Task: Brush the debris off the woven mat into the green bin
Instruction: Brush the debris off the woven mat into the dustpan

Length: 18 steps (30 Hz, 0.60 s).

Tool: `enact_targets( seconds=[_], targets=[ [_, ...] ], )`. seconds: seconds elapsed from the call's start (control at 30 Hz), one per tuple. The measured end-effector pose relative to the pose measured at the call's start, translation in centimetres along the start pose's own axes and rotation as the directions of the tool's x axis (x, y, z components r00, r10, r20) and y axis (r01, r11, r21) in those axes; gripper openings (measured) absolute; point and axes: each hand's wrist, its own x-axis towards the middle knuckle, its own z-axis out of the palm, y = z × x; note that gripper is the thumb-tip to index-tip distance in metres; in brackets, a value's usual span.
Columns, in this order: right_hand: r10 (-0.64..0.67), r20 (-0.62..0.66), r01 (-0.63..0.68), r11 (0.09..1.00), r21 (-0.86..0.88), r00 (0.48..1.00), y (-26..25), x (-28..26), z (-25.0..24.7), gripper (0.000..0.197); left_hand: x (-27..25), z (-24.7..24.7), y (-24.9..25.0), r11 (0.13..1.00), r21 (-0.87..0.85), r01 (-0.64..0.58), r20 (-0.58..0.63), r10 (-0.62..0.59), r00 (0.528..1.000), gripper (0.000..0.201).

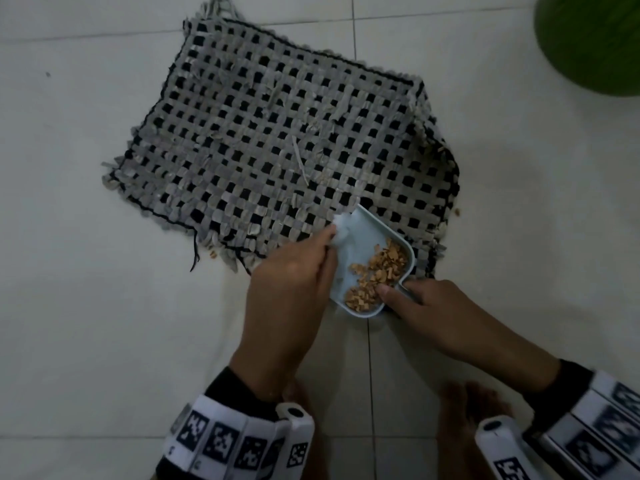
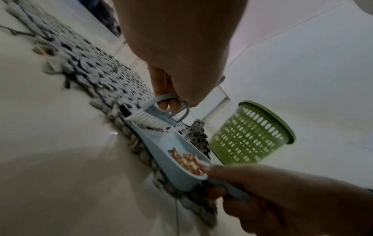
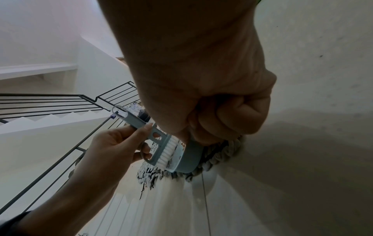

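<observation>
A grey and black woven mat (image 1: 277, 133) lies on the tiled floor. At its near right corner a light blue dustpan (image 1: 360, 244) is tilted, with tan debris (image 1: 377, 271) heaped at its handle end. My right hand (image 1: 415, 306) grips the dustpan handle, thumb on the rim. My left hand (image 1: 291, 282) grips a small blue brush (image 2: 159, 111), its white bristles (image 3: 167, 151) at the pan's mouth. The green bin (image 1: 588, 39) stands at the far right, seen as a perforated basket (image 2: 250, 134) in the left wrist view.
A few tan crumbs lie on the floor by the mat's near edge (image 1: 212, 253) and its right edge (image 1: 458, 212). The mat's right corner is folded up. A stair railing (image 3: 60, 102) shows in the right wrist view. My feet (image 1: 474, 410) are close below the hands.
</observation>
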Motion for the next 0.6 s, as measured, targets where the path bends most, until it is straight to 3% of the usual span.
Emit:
enact_targets(
  seconds=[0.1, 0.17, 0.33, 0.47, 0.6],
  targets=[
    [-0.001, 0.011, 0.001, 1.000, -0.001, 1.000, 0.1, 0.1, 0.1, 0.047, -1.2, 1.0, 1.8, 0.991, -0.042, -0.126, 0.064, 0.128, 0.990, 0.029],
    [-0.009, 0.014, 0.010, 1.000, -0.009, 1.000, 0.3, 0.2, 0.2, 0.048, -1.5, 0.9, 2.3, 0.988, -0.054, -0.147, 0.053, 0.149, 0.987, 0.032],
    [-0.010, -0.005, 0.010, 1.000, -0.017, 1.000, 1.0, 0.3, 0.4, 0.043, 0.2, -0.3, 1.0, 0.991, 0.014, -0.131, -0.043, 0.132, 0.990, 0.032],
    [-0.013, 0.008, 0.013, 1.000, -0.015, 1.000, 0.8, 0.2, 0.4, 0.041, 0.2, 0.4, 1.4, 0.991, -0.020, -0.129, 0.045, 0.129, 0.991, 0.037],
    [-0.012, 0.003, 0.012, 1.000, -0.016, 1.000, 0.7, 0.1, 0.2, 0.044, -0.3, 0.6, 2.2, 0.990, -0.124, -0.068, 0.080, 0.079, 0.994, 0.020]
  ],
)
